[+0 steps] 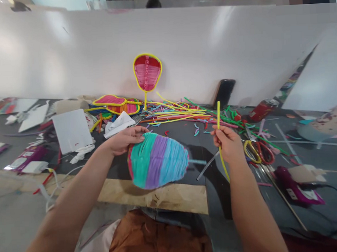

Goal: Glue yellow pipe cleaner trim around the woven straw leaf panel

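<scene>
Striped panel (159, 160): held tilted above the dark table (183, 140), near its front edge. Bands of green, purple and light blue, fuzzy; a thin stem (198, 162) juts out at three o'clock. Judged light, soft-faced and not slippery, fairly stiff along its rim; the wrapped rows could be crushed or shifted if the face were squeezed. Best taken by rim or stem.

Left hand (126, 139): panel gripped at its ten-to-eleven o'clock edge, fingers nearly closed over the rim, with the thumb's placing hard to tell.

Right hand (227, 140): towards three o'clock, apart from the panel. Fingertips pinched together on a yellow strip (219, 114), which is judged bendy and very light. Beneath, a translucent stick (206, 168); whether it is held cannot be told.

Farther out: brown sheet (189, 198) at six o'clock, scissors (253, 151) at three, upright pink paddle (148, 72) at twelve.
</scene>
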Tool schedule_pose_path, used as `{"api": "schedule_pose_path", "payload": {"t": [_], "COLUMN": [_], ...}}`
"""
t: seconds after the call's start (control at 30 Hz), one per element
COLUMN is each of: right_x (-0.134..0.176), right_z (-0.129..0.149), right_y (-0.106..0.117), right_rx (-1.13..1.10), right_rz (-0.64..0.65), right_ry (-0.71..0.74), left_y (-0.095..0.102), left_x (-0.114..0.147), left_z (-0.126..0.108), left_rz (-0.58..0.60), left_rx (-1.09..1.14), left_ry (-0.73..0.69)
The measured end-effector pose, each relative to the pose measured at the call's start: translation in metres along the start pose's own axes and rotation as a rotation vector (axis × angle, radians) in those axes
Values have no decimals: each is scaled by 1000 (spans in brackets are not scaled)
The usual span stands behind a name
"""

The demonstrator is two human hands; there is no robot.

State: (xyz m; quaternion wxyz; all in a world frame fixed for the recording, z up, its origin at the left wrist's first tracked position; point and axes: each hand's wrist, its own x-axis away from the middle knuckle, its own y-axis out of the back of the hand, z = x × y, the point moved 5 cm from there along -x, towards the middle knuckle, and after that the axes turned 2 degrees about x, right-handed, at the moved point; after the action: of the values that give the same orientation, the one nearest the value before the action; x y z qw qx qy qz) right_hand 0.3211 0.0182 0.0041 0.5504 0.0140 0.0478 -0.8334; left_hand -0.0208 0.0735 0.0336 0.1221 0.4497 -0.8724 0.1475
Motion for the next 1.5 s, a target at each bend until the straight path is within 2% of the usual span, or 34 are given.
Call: {"api": "schedule_pose_path", "payload": {"t": [0.1, 0.17, 0.23, 0.37, 0.47, 0.5, 0.57, 0.6, 0.67, 0.73, 0.77, 0.8, 0.83, 0.87, 0.93, 1.0, 1.1, 1.2, 1.27, 1.37, 1.43, 1.5], "right_x": [3, 8, 17, 39, 53, 56, 56, 54, 48, 39, 35, 31, 28, 25, 22, 20, 20, 17, 12, 7, 7, 11], "right_z": [0, -6, -15, -35, -40, -40, -39, -39, -37, -35, -35, -34, -34, -33, -32, -31, -26, -16, -7, 5, 6, 3], "right_y": [-6, -18, -35, -72, -90, -93, -92, -90, -83, -73, -69, -64, -61, -58, -54, -52, -47, -36, -23, -7, -8, -17], "right_rx": [-136, -149, -125, -21, -73, -113, -187, -214, -248, -280, -300, -321, -340, -356, -375, -372, -330, -257, -178, -115, -156, -223], "right_rz": [83, 174, 271, 473, 597, 605, 576, 551, 489, 406, 358, 311, 267, 228, 172, 144, 135, 127, 64, -29, -14, 42], "right_ry": [-103, -167, -229, -326, -399, -430, -479, -494, -498, -481, -469, -454, -435, -416, -380, -350, -314, -267, -170, -38, -61, -163], "left_y": [-1, -15, -37, -82, -103, -106, -102, -95, -70, -37, -25, -17, -16, -20, -38, -56, -68, -64, -55, -41, -39, -45], "left_x": [-7, -19, -35, -70, -85, -88, -88, -86, -74, -56, -47, -39, -34, -28, -18, -11, -13, -16, -15, -7, 3, 12], "left_z": [-9, -10, -8, -14, -23, -25, -33, -39, -47, -41, -31, -18, -3, 11, 33, 45, 47, 33, 19, -9, -25, -30], "left_rz": [179, 308, 454, 562, 558, 538, 412, 295, -16, -315, -362, -363, -284, -169, 68, 192, 172, 134, 99, -74, -260, -446], "left_rx": [-184, -396, -581, -827, -940, -957, -934, -881, -702, -395, -236, -76, 64, 176, 262, 244, 224, 176, 86, -243, -642, -1036], "left_ry": [63, 78, 83, -50, -150, -173, -268, -345, -513, -543, -508, -455, -361, -279, -138, -103, -90, -105, -138, -284, -416, -496]}}
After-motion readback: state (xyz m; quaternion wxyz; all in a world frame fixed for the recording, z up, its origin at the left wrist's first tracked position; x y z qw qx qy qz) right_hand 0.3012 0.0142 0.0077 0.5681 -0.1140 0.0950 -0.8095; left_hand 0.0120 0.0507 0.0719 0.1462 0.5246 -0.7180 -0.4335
